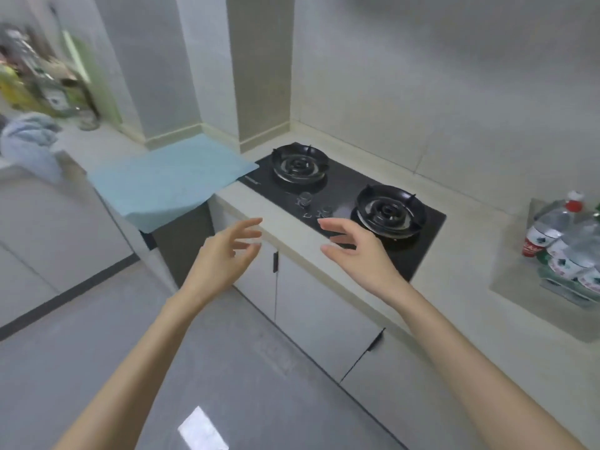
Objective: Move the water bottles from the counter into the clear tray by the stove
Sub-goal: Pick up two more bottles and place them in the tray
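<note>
the pale cream stone counter (292, 237) has a black glass two-burner gas stove (344, 194) set into its middle. a light blue flat mat (168, 177) covers its left end and overhangs the front edge. at its right end sits a clear square plastic tray (511, 287) holding clear plastic water bottles (548, 227).

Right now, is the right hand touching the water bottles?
Apart: head view shows the right hand by the stove, bare counter between it and the water bottles.
</note>
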Motion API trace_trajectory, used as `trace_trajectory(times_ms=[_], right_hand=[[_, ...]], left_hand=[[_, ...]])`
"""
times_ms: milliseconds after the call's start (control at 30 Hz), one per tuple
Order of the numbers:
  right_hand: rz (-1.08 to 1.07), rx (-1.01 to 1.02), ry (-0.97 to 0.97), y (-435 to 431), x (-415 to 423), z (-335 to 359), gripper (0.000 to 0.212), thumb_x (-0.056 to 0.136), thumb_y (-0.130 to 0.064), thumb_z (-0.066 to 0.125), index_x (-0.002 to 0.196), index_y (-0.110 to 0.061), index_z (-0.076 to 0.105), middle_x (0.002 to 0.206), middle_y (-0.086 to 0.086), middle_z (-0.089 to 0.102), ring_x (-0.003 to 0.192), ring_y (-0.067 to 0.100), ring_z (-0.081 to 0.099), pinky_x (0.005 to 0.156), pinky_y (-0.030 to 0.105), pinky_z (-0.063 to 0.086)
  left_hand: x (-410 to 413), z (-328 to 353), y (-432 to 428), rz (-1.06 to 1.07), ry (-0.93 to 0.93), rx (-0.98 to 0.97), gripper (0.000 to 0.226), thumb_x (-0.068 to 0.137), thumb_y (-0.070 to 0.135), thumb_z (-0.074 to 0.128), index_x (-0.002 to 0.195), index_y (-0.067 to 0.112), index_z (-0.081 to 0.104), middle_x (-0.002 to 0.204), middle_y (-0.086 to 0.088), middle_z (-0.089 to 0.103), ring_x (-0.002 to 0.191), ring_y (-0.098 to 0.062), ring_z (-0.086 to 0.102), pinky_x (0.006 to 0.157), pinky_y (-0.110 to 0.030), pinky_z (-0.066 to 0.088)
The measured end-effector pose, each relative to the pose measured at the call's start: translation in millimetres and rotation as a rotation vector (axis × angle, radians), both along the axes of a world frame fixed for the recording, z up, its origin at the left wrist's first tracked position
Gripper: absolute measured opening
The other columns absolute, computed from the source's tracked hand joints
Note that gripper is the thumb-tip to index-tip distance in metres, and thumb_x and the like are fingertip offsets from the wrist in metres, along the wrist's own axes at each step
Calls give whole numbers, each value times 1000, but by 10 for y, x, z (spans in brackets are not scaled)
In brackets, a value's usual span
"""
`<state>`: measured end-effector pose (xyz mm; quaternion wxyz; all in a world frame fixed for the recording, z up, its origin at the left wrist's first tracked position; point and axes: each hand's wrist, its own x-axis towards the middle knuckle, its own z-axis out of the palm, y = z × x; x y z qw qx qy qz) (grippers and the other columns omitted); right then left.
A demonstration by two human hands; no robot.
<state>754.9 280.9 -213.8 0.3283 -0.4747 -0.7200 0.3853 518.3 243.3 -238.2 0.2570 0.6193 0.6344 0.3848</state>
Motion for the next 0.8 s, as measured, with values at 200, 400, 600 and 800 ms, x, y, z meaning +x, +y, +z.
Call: trace_trajectory(times_ms=[200,400,600,800], right_hand=[[233,28,44,115,-1712,29,37,88,-15,64,119,-34,57,123,-16,59,111,8,58,95,29,49],[451,59,82,-37,-3500,88,38,90,-14,63,125,-27,56,126,-12,58,114,10,57,95,24,47],[725,99,60,-302,-5224,150,39,90,-19,63,127,-28,54,130,-11,57,114,12,56,95,30,49],[946,93,89,-553,-6705,122,39,89,-18,64,126,-28,56,127,-11,59,110,10,58,95,32,50]], left_hand=[[-1576,148,-463,235,-5,16,38,92,24,58,129,31,54,111,10,67,95,-5,65,89,-32,54],[-3138,214,-1076,435,-1,35,36,93,24,58,127,34,55,112,9,66,100,-6,64,90,-33,54],[-4401,255,-1832,707,-26,43,38,93,24,58,129,33,54,113,12,65,101,-8,63,89,-29,52],[-5309,238,-2368,964,-10,56,38,92,24,58,129,33,53,111,14,65,98,-4,62,77,-13,46]])
